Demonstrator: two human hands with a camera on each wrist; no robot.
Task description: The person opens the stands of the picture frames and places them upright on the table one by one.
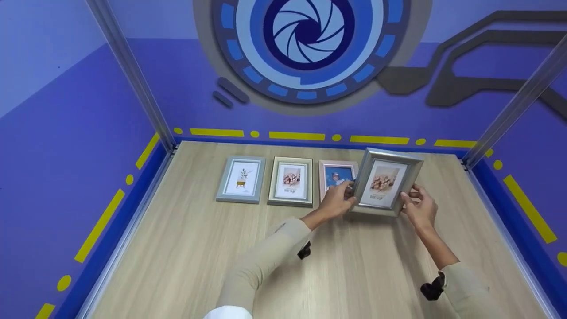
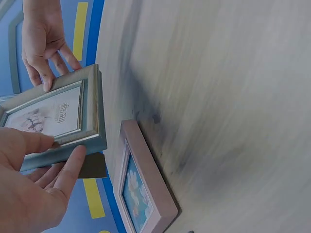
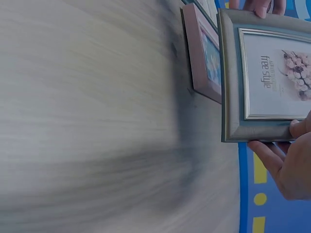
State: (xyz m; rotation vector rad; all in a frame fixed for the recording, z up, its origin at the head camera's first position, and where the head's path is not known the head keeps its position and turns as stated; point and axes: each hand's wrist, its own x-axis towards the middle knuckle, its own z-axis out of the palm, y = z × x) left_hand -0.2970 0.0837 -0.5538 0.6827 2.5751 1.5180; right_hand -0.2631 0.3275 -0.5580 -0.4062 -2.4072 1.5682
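Both hands hold up a silver-grey picture frame [image 1: 384,182] with a flower print, tilted and raised above the table. My left hand [image 1: 335,201] grips its left side, thumb on the front and fingers on the edge and behind. On the opposite side, my right hand [image 1: 421,207] pinches the lower right edge, thumb in front. Just left of the raised frame lies a pink picture frame [image 1: 339,170] with a blue picture, partly hidden by the left hand. In the right wrist view the words "free style" show on the flower print [image 3: 272,73].
A gold picture frame [image 1: 290,181] and a light blue picture frame [image 1: 241,179] lie further left, in a row with the pink one. The wooden table [image 1: 186,248] is bounded by a blue-purple back wall [image 1: 150,88] and side walls, with metal posts at the corners.
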